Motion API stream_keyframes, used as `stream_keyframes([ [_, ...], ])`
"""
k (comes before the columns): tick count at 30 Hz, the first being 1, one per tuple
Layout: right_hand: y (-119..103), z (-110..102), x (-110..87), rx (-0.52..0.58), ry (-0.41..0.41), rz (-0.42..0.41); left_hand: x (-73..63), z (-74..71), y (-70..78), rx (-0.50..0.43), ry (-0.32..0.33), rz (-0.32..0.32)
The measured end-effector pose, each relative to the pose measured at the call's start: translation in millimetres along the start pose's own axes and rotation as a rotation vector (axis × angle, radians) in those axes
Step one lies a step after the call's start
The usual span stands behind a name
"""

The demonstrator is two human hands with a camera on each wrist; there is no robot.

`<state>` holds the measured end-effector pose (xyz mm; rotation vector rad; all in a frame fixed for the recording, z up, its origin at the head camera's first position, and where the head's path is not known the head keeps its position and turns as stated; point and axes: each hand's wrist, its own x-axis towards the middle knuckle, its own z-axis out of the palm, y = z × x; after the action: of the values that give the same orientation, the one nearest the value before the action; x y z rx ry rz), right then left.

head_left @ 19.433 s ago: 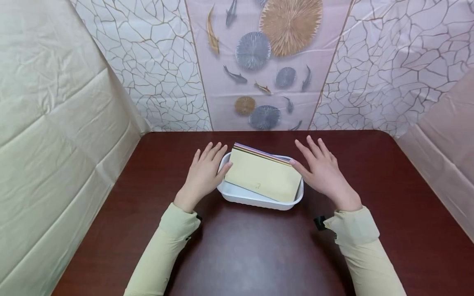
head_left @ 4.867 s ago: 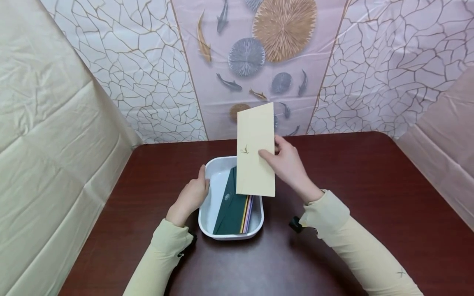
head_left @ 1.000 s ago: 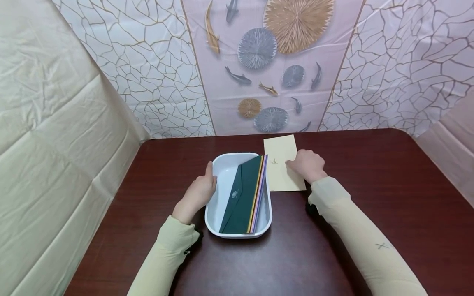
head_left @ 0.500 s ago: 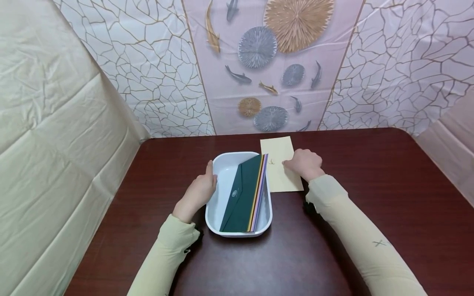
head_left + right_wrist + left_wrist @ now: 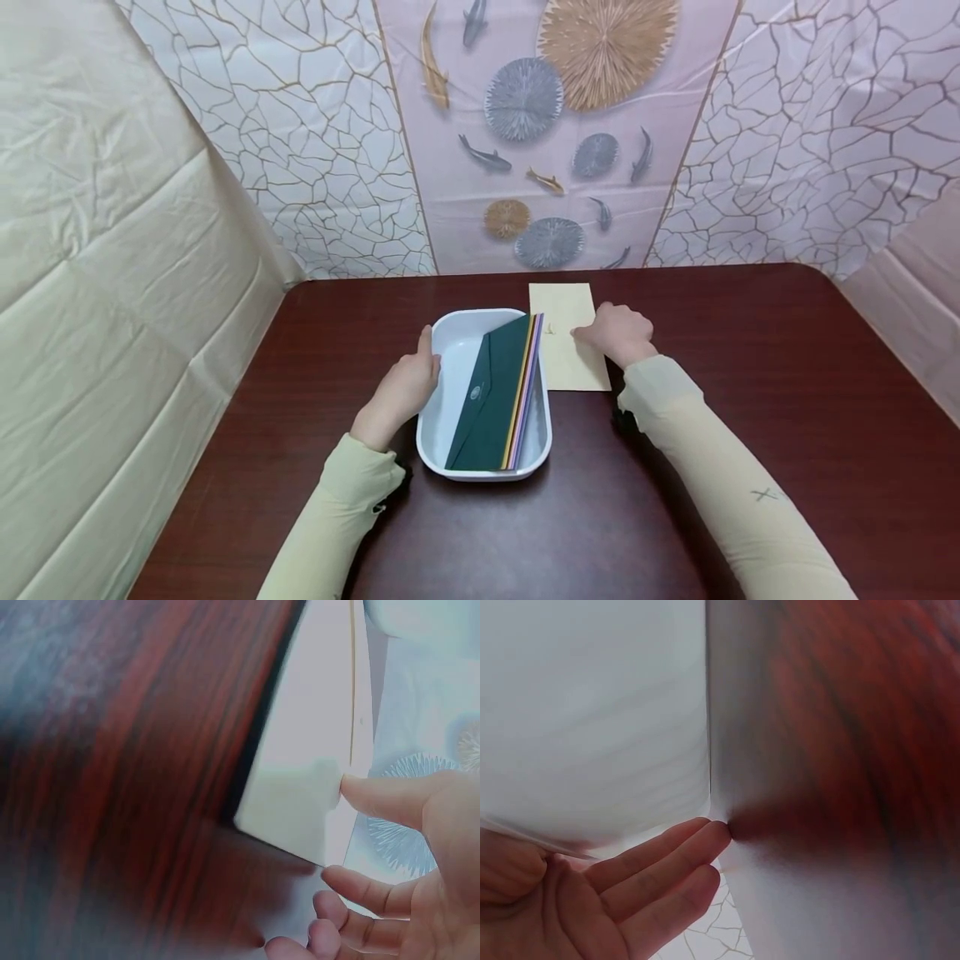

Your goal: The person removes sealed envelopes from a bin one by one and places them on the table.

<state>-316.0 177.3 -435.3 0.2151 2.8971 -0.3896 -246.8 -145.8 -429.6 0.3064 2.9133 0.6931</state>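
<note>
A white tray (image 5: 452, 350) stands on the table, holding a dark green envelope (image 5: 480, 425) with a round seal. Orange and lilac envelopes (image 5: 527, 387) show their edges along its right side. My left hand (image 5: 397, 387) grips the tray's left wall, thumb at the rim, fingers (image 5: 667, 866) against the outside. Right of the tray, a cream envelope (image 5: 566, 362) with a small gold mark lies close over the table. My right hand (image 5: 618, 332) pinches its right edge, thumb (image 5: 382, 799) on top and index fingertip at the edge; the other fingers are curled loosely.
The dark red-brown table (image 5: 480, 542) reaches back to a patterned cloth (image 5: 570, 208). Pale cloth (image 5: 135, 275) hangs along the left side, and more hangs on the right. The tray's right wall is close beside the cream envelope.
Earlier the cream envelope was in the tray, then lifted upright by my right hand; now it is low beside the tray, shifted slightly left and straightened over the last second. The left hand keeps still.
</note>
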Motion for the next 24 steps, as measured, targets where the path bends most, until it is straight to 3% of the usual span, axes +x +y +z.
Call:
stream_keyframes([
  [8, 4.9, 0.6, -4.3, 0.019, 0.015, -0.008, 1.7, 1.2, 3.2, -0.013, 0.016, 0.028],
  [14, 12.7, -2.3, -5.6, 0.095, 0.007, -0.050, 1.6, -0.2, 2.5, -0.011, 0.002, 0.033],
  [20, 7.2, -16.8, -16.7, 0.152, 0.052, -0.131, -0.4, -7.3, -0.4, 0.025, 0.000, 0.061],
  [24, -9.9, -28.2, -26.4, 0.170, 0.115, -0.242, -5.3, -12.6, -6.5, 0.051, -0.011, 0.059],
])
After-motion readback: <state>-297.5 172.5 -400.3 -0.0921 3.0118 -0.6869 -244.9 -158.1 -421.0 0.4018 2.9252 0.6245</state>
